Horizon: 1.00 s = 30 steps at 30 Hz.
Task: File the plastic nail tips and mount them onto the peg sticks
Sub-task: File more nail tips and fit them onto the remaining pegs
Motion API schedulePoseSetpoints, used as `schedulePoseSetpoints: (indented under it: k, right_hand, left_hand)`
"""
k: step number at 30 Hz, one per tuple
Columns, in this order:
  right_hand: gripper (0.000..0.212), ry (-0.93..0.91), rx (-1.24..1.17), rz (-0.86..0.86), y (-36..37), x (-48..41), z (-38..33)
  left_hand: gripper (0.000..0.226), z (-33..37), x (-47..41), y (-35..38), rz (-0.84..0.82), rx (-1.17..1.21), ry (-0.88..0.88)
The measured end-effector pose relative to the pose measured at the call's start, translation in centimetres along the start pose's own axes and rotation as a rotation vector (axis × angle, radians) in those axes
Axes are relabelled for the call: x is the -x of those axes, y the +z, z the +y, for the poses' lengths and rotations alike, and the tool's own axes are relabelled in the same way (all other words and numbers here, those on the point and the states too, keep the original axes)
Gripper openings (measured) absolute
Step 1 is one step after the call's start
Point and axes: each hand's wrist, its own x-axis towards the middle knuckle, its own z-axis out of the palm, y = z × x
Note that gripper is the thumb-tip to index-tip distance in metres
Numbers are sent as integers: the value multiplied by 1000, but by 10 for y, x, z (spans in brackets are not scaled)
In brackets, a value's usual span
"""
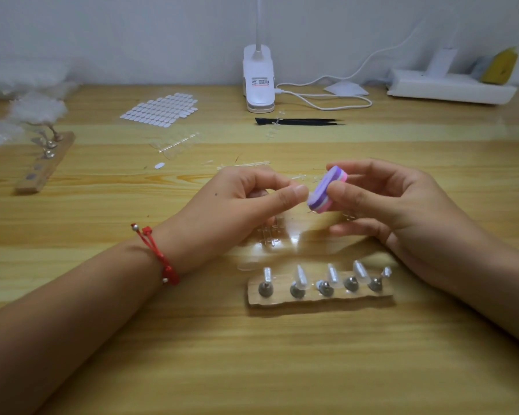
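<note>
Five peg sticks (pixel 297 283) stand in a row on a rough wooden block (pixel 321 298) near the middle of the table (pixel 282 360), each with a clear nail tip (pixel 360 270) on top. Just beyond the block, both hands hover above scraps of clear plastic frame (pixel 270 238). The right hand (pixel 381 205) grips a small purple and pink file block (pixel 327 190) between thumb and fingers. The left hand (pixel 246 199) has thumb and forefinger pressed together against the file's edge. I cannot tell what they pinch, as it is too small and too clear. A red cord bracelet (pixel 156 253) circles the left wrist.

The surface is pale, glossy wood with streaked grain, set against a plain grey-white wall (pixel 132 25). Far left lie a second wooden block (pixel 44 163) with a few pegs and crumpled clear bags (pixel 36 106). Left of centre sits a sheet of white oval tabs (pixel 159 110), with a strip of clear tips (pixel 177 142) nearer. At the far centre stands a white clip lamp (pixel 258 79), with black tweezers (pixel 300 121) just in front. Its white cable (pixel 336 106) loops right toward a white power strip (pixel 450 88).
</note>
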Motion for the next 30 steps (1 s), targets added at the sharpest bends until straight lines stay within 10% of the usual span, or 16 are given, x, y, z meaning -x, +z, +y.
schedulePoseSetpoints:
  k: [30]
  right_hand:
    - [35, 27, -39, -44, -1, -2, 1]
  left_hand:
    - [17, 2, 1, 0, -57, 62, -10]
